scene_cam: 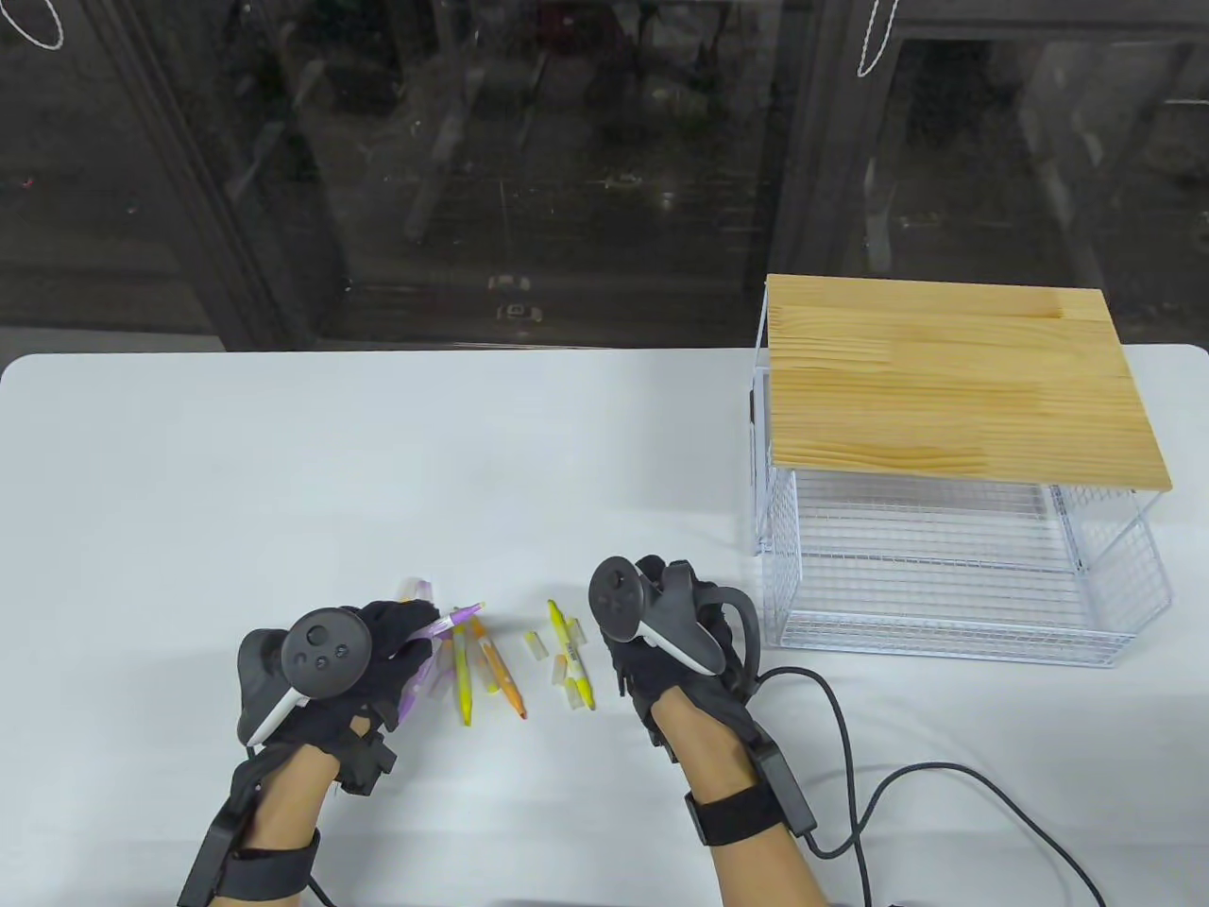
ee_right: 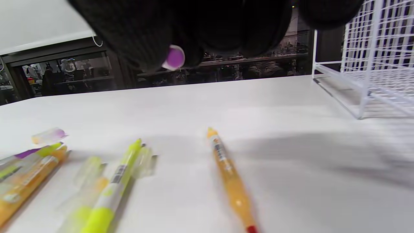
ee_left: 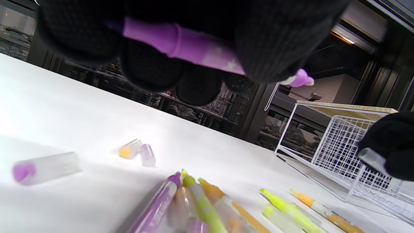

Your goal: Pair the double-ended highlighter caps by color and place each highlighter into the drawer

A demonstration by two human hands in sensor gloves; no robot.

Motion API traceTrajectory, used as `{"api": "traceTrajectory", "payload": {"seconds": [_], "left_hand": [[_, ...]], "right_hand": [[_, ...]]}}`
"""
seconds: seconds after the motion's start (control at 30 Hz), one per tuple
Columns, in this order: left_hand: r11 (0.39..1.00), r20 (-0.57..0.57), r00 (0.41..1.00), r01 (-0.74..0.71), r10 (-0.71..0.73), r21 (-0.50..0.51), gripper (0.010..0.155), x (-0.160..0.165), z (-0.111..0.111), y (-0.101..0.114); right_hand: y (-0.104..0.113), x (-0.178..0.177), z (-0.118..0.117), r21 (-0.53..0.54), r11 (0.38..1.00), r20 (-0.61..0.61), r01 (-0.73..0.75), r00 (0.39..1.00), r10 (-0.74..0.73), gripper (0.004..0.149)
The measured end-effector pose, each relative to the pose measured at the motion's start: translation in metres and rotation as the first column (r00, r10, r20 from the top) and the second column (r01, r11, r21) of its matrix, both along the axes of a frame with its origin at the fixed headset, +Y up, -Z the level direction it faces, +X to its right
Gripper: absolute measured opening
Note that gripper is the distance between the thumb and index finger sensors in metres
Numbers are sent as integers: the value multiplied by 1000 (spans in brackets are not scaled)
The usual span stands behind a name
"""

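My left hand (scene_cam: 401, 642) grips a purple highlighter (scene_cam: 456, 620) a little above the table, its uncapped tip (ee_left: 302, 79) pointing right toward my right hand. My right hand (scene_cam: 661, 590) hovers near the pile, its fingers curled round a clear cap with a purple end (ee_right: 174, 57). On the table between the hands lie a yellow-green highlighter (scene_cam: 462, 675), an orange one (scene_cam: 502, 675) and a yellow one (scene_cam: 572, 661). Loose clear caps (scene_cam: 536, 644) lie among them. The white wire drawer (scene_cam: 945, 633) stands pulled out at the right.
A wooden top (scene_cam: 954, 378) covers the drawer's wire frame. More loose caps (ee_left: 42, 168) lie left of the pile, two of them side by side (ee_left: 139, 152). A black cable (scene_cam: 850, 756) trails from my right wrist across the white table (scene_cam: 283, 453).
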State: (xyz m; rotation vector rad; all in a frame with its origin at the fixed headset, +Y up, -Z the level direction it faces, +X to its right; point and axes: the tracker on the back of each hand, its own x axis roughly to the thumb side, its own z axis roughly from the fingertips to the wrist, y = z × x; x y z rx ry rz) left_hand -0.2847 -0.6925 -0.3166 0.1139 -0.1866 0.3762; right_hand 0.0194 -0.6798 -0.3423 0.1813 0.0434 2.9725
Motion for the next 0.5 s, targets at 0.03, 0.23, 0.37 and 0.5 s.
{"api": "traceTrajectory", "payload": {"seconds": [0.03,0.23,0.37,0.5], "left_hand": [[1000,1,1000,2,-2,-1,49,0,0,0],[999,9,999,37,-37,-18,49,4,-2,-5],[999,15,999,50,-50,-17,49,6,-3,-6],[998,29,998,56,-56,-7,49,10,-1,-6]], "right_hand": [[0,3,1,-1,1000,1,-6,1000,6,45],[-22,19,6,-39,999,3,24,1000,-24,45],[-25,24,9,-27,1000,12,15,1000,-15,45],[-22,29,12,23,999,15,36,999,-36,44]]}}
